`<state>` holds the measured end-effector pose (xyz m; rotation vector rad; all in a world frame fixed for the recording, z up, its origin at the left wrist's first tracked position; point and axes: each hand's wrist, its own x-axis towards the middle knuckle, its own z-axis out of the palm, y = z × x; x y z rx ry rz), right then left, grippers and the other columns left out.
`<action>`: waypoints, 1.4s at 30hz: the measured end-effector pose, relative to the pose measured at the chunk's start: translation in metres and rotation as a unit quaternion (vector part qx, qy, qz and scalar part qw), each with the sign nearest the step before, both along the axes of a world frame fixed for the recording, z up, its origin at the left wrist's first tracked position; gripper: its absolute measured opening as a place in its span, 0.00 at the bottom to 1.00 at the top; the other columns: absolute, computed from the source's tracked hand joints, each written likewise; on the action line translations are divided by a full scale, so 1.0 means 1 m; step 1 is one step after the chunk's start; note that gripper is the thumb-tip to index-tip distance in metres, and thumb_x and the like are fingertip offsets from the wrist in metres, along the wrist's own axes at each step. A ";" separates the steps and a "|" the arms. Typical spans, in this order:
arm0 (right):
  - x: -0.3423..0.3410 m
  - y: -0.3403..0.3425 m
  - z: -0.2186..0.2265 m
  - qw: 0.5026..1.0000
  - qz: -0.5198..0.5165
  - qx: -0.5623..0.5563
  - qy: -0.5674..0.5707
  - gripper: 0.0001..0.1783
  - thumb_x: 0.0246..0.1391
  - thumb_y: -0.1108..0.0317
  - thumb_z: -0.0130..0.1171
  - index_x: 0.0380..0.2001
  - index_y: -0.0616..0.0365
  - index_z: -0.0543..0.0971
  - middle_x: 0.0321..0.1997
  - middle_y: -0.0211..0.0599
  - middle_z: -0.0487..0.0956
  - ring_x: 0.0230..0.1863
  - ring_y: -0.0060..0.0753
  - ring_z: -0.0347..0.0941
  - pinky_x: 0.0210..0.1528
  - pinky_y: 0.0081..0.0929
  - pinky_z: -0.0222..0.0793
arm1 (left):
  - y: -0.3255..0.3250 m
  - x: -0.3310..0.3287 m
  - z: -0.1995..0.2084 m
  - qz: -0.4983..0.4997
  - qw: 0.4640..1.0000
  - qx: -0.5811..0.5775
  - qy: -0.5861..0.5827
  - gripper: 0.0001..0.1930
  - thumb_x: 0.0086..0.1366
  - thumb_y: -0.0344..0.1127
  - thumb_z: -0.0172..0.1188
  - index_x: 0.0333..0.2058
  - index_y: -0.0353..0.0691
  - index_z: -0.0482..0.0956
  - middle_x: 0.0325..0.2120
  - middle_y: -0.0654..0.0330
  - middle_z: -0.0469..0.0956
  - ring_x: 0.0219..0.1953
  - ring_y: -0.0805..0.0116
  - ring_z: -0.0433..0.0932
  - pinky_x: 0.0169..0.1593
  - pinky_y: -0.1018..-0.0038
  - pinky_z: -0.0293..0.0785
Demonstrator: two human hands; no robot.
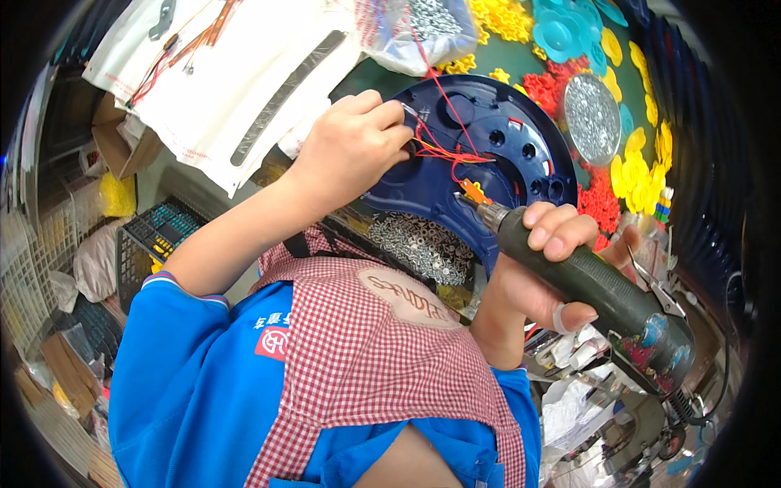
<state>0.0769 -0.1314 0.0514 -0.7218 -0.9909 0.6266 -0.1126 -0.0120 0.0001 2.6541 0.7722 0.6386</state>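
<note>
My right hand (545, 281) is wrapped round a dark electric screwdriver (606, 289). The tool slants up and left, and its bit end lies over a dark blue curved plastic shell (480, 98). Close by the bit is a small orange piece (475, 192). Red and yellow wires (443, 152) run across the shell, and one red strand rises toward the back. At the shell's left edge my left hand (354, 146) has its fingers curled and pressed together beside a small dark part. What sits between these fingertips is hidden.
Loose screws and small metal parts (423, 248) lie in front of the shell. A round dish of screws (591, 120) stands to its right, among yellow pieces (639, 172) and red pieces (599, 199). A screw bag (435, 28) and white sheeting (285, 49) lie behind.
</note>
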 end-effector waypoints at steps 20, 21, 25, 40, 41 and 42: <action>0.054 -0.125 -0.034 0.955 -0.276 -0.091 -0.061 0.48 0.52 0.37 0.62 0.65 0.51 0.53 0.28 0.37 0.74 0.28 0.32 0.70 0.34 0.33 0.68 | -0.013 0.013 0.011 -0.056 0.994 -0.094 0.026 0.12 0.52 0.21 0.62 0.36 0.40 0.79 0.33 0.60 0.80 0.36 0.58 0.76 0.42 0.67 0.73; 0.055 -0.126 -0.036 0.953 -0.279 -0.098 -0.061 0.48 0.52 0.37 0.62 0.65 0.51 0.54 0.27 0.37 0.74 0.28 0.32 0.70 0.34 0.33 0.68 | -0.012 0.013 0.011 -0.057 0.994 -0.094 0.030 0.12 0.52 0.20 0.62 0.36 0.40 0.79 0.33 0.60 0.80 0.37 0.58 0.76 0.42 0.67 0.73; 0.056 -0.128 -0.042 0.956 -0.272 -0.088 -0.062 0.46 0.52 0.36 0.62 0.63 0.51 0.56 0.27 0.37 0.73 0.27 0.32 0.70 0.34 0.33 0.68 | -0.011 0.011 0.007 -0.049 0.992 -0.100 0.052 0.14 0.50 0.20 0.63 0.37 0.41 0.80 0.34 0.60 0.80 0.38 0.59 0.76 0.43 0.66 0.73; 0.065 -0.122 -0.025 0.964 -0.239 -0.092 -0.071 0.55 0.52 0.35 0.62 0.70 0.53 0.48 0.27 0.37 0.73 0.28 0.33 0.70 0.33 0.33 0.68 | -0.001 0.103 0.076 -0.198 0.941 -0.256 0.104 0.10 0.59 0.29 0.60 0.41 0.42 0.79 0.26 0.53 0.80 0.30 0.58 0.82 0.36 0.65 0.76; 0.064 -0.123 -0.025 0.962 -0.250 -0.084 -0.074 0.54 0.52 0.36 0.62 0.69 0.54 0.49 0.27 0.37 0.73 0.28 0.33 0.70 0.33 0.33 0.68 | -0.004 0.120 0.068 -0.250 0.931 -0.258 0.062 0.10 0.60 0.31 0.60 0.41 0.42 0.79 0.25 0.53 0.80 0.30 0.56 0.82 0.35 0.64 0.76; 0.064 -0.124 -0.028 0.959 -0.260 -0.077 -0.077 0.53 0.52 0.36 0.62 0.68 0.54 0.51 0.27 0.37 0.73 0.28 0.33 0.71 0.33 0.33 0.68 | -0.010 0.135 0.054 -0.300 0.918 -0.260 0.019 0.09 0.61 0.33 0.60 0.40 0.43 0.80 0.24 0.54 0.80 0.30 0.55 0.82 0.35 0.63 0.76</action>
